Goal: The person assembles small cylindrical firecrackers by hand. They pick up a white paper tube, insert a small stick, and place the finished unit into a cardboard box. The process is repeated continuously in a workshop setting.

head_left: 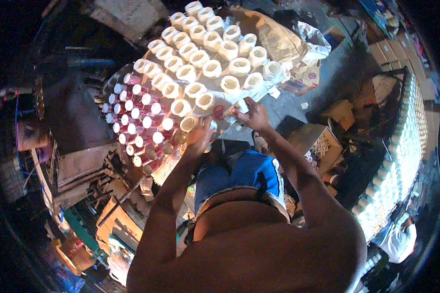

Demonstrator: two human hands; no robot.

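Note:
My right hand [253, 115] is closed round a small white pot-shaped piece [239, 105], held at the near right edge of the table. My left hand [200, 135] is at the near table edge, its fingers curled in around a small pale thing [213, 125] too small to name. Between the two hands lie scissors with red handles [218, 112], whose blades I cannot see. Beyond the hands, white open-topped pots [211, 69] stand upright in rows. To their left, dark red tubes with round white tops [139, 108] stand packed close together.
A crumpled brown sack [271, 34] sits behind the pots, beside a cardboard box [304, 80]. An open carton with small rolls [322, 146] is to my right. Farther right, a long rack [396, 171] carries many pale pieces, with a person in white [396, 241] near it.

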